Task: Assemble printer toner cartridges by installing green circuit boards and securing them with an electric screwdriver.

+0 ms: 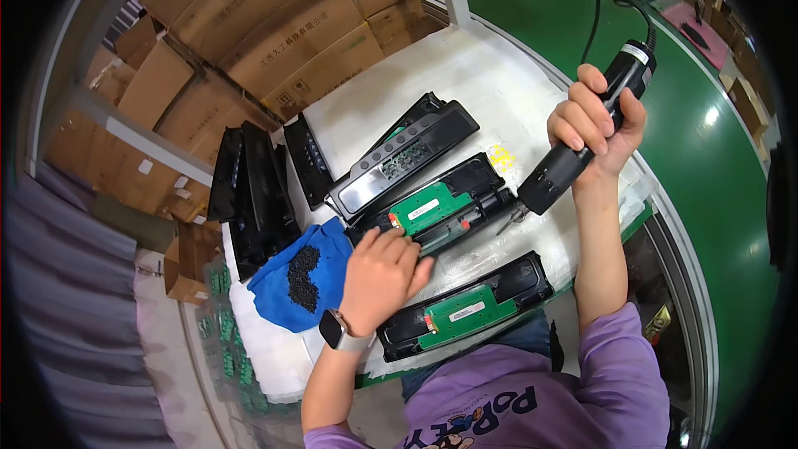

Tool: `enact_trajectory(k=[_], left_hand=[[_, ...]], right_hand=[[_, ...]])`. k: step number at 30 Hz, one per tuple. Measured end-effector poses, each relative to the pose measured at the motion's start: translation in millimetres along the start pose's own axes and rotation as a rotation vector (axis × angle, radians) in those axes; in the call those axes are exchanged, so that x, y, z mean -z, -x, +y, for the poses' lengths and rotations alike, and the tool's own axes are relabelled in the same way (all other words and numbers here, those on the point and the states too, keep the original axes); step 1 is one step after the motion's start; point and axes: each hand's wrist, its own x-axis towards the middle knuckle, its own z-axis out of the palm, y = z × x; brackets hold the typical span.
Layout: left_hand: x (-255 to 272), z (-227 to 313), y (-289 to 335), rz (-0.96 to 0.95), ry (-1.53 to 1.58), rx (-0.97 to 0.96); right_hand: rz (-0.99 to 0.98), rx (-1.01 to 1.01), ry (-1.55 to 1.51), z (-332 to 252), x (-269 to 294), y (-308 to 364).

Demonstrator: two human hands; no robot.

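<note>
My right hand [594, 120] is wrapped round a black electric screwdriver [565, 170], held tilted with its bit down, close to the right end of a black plastic housing [486, 173]. Inside that housing sits a green circuit board [428, 206] with a white label. Curled fingers of my left hand [382, 274] press on the housing's near left edge, thumb spread toward me; the fingertips are partly hidden. Nearer to me lies a second open housing [528, 274] with a similar green board [465, 313]. Whether the bit touches anything cannot be made out.
Small black screws [302, 278] lie heaped on a blue cloth [270, 291] at the left. Behind stand a black casing with buttons [416, 150] and several dark casings [258, 199]. Cardboard boxes [291, 33] line the back; a green surface [532, 17] runs along the right. A cord [592, 17] hangs above.
</note>
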Motion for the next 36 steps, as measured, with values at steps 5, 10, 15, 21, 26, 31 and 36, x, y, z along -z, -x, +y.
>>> enact_trajectory(k=[5, 10, 15, 21, 26, 31, 36], left_hand=[[-1, -17, -28, -0.045, -0.19, 0.205], [-20, -21, -26, 0.298, -0.211, 0.177], [11, 19, 12, 0.024, 0.501, 0.163], [3, 67, 42, -0.247, 0.33, 0.072], [-8, 59, 35, -0.126, 0.306, 0.121], [-22, 38, 25, 0.013, 0.251, 0.075], [-17, 31, 29, 0.077, 0.222, 0.047]], right_hand=[[0.004, 0.023, -0.013, -7, 7, 5], [0.048, -0.007, 0.083, -5, 18, 0], [0.092, -0.045, 0.082, -2, 7, -2], [0.093, 0.008, 0.067, 17, -1, 1], [0.048, -0.121, 0.081, 3, 8, -4], [0.021, -0.113, 0.01, -4, 16, -3], [0.098, -0.082, 0.055, 4, 10, -2]])
